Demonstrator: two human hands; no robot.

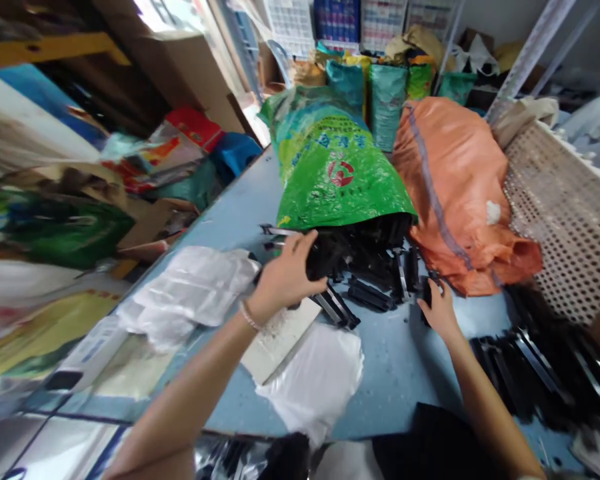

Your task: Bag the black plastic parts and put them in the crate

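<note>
A green printed sack [347, 170] lies on the blue table, its mouth facing me, with a heap of black plastic parts [365, 257] spilling out. At the left side of the heap is my left hand [287, 273], thumb and fingers spread apart against the black parts; a beaded bracelet circles its wrist. My right hand [440, 310] is at the heap's right end, with its fingers closed on a black plastic part [426, 297], partly hidden by them. Several loose strips, some with a shiny metal face, lie between the hands.
An orange woven sack [453, 193] and a perforated beige basket [563, 207] stand at the right. Rows of black strips [535, 373] lie at the lower right. White plastic bags [190, 290] and a flat pale board [280, 340] are on the table [390, 380].
</note>
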